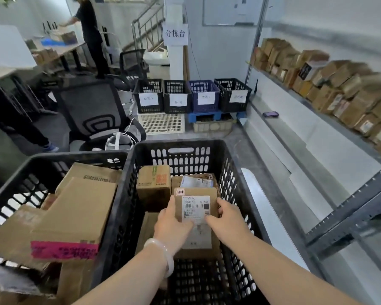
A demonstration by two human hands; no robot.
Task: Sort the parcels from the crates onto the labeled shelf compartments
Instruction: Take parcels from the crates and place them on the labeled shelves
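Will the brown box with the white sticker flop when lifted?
Probably not: the brown cardboard parcel keeps flat faces and crisp edges, so likely stiff. It looks small between the left hand and right hand, so maybe light.

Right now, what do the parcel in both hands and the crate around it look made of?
Parcel: brown cardboard by its look, matte, white paper label stuck on top. Crate: likely black moulded plastic, dull sheen, slotted walls.

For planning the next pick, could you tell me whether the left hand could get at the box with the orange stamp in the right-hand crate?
Probably yes: the box stands just beyond the left hand with its top uncovered, though that hand is busy gripping the labelled parcel.
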